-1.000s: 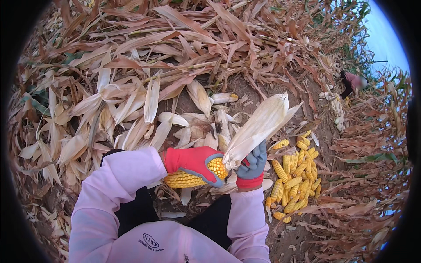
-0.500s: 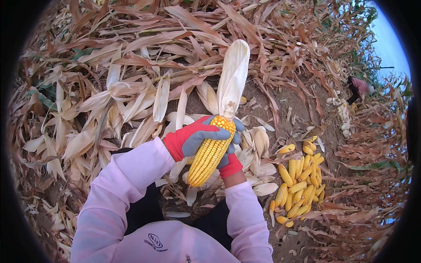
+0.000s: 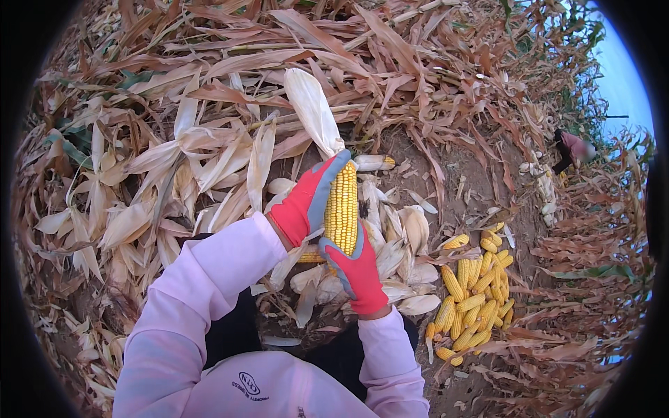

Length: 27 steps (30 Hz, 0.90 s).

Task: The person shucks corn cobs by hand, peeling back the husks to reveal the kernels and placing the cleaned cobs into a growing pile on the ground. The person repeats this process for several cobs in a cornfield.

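Observation:
Between my two gloved hands is a yellow ear of corn [image 3: 341, 206], its kernels bare along the length. One pale husk leaf [image 3: 311, 108] still hangs from its top end and points up and left. My left hand [image 3: 310, 195], in a red and grey glove, wraps round the upper part near the husk. Lower down, my right hand [image 3: 354, 266], gloved the same way, grips the bottom end. Some of its fingers are hidden behind the ear. Under the hands lie loose pale husks [image 3: 390, 244] and part of another yellow ear [image 3: 310, 257].
To the right a pile of bare corn ears [image 3: 474, 292] lies on the brown soil [image 3: 481, 181]. A partly husked ear [image 3: 375, 162] rests beyond my hands. Dry stalks and leaves [image 3: 279, 63] spread across the far side. Another person [image 3: 573, 150] bends down at the far right.
My right hand has slid from behind the ear's upper part down to its bottom end. The ear now stands more upright, and its husk leaf has swung to the left.

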Available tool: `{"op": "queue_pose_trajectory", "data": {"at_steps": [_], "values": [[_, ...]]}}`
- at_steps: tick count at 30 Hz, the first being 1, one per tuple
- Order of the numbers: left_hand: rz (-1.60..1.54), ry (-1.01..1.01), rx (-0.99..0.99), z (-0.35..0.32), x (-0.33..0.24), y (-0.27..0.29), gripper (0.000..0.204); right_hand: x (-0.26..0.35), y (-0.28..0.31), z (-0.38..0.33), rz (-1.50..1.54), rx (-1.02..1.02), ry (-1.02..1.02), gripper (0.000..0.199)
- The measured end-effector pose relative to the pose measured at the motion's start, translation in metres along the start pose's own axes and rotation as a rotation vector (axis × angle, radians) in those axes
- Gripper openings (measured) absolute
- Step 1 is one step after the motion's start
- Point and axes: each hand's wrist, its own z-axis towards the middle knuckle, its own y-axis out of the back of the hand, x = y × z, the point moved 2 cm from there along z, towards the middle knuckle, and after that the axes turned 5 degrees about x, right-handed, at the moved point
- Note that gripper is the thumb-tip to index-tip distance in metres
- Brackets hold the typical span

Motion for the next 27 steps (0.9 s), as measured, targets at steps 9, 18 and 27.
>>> {"op": "queue_pose_trajectory", "data": {"at_steps": [9, 18, 27], "values": [[-0.145, 0.241, 0.439, -0.008, 0.002, -0.013, 0.063, 0.018, -0.002, -0.031, 0.963, 0.500, -0.249, 0.066], [0.051, 0.232, 0.319, -0.011, 0.011, -0.021, 0.047, 0.004, 0.015, -0.004, 0.419, 0.162, -0.208, 0.068], [0.965, -0.009, 0.380, -0.024, 0.038, -0.017, 0.054, 0.031, 0.067, 0.028, 0.313, -0.168, 0.254, 0.051]]}}
